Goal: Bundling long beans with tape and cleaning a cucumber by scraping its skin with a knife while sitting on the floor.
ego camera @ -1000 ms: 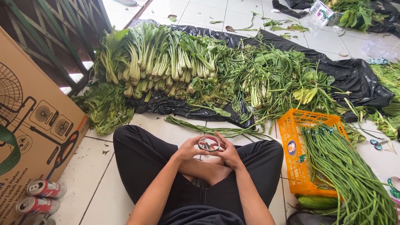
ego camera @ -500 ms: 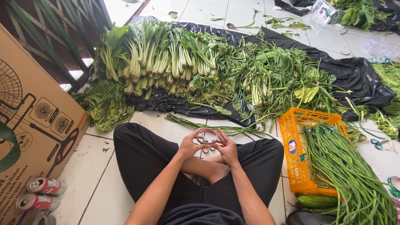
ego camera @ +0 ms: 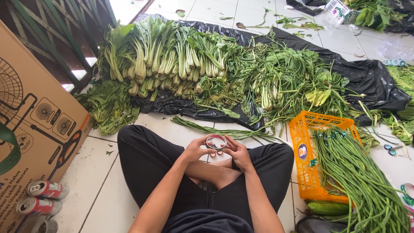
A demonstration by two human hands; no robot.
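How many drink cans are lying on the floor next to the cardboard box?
3, maybe more hidden. One red-and-silver metal drink can lies against the brown cardboard box; a second can lies just below it; a third can is cut off by the bottom edge.

White glazed floor tiles [ego camera: 108, 181] with dark grout lines cover the ground, brightly lit by daylight at the far side. A green metal gate [ego camera: 51, 39] with slanted bars stands at the far left, shaded behind. A black plastic sheet [ego camera: 371, 77] is spread across the floor further off, its folds catching the light.
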